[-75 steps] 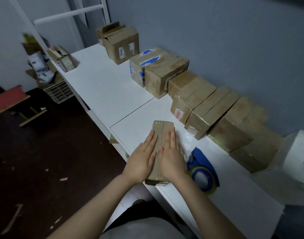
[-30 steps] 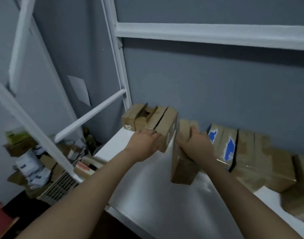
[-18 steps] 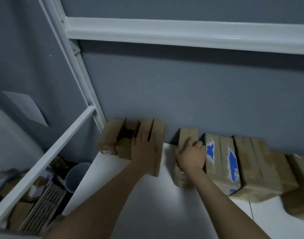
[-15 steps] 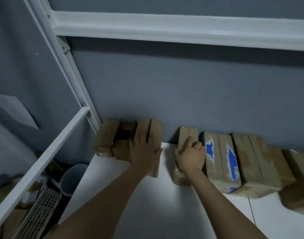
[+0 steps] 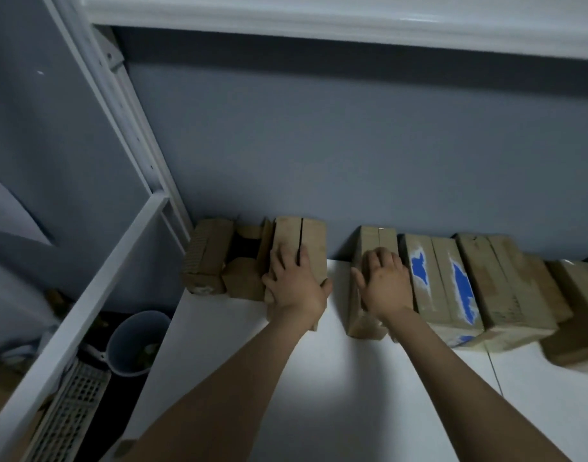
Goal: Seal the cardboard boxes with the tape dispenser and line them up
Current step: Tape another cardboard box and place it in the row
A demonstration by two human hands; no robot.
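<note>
A row of cardboard boxes stands against the grey wall at the back of the white table (image 5: 336,388). My left hand (image 5: 294,288) lies flat on a box with a dark open seam (image 5: 314,241), thumb at its right side. My right hand (image 5: 384,286) holds a narrow sealed box (image 5: 375,236), fingers bent over its top and thumb down its left face. The narrow box stands against a box patched with blue tape (image 5: 435,278). A gap of bare table separates the two boxes under my hands. No tape dispenser is in view.
An open box with raised flaps (image 5: 209,251) sits at the table's far left corner. More brown boxes (image 5: 499,285) continue the row to the right. A white frame post (image 5: 132,128) rises at the left. Below the table's left edge are a grey bucket (image 5: 136,345) and a plastic crate (image 5: 72,418).
My right hand carried the narrow box from the table's front to the row and set it beside the blue-taped box. My left hand moved onto the open-seam box and has stayed there.
</note>
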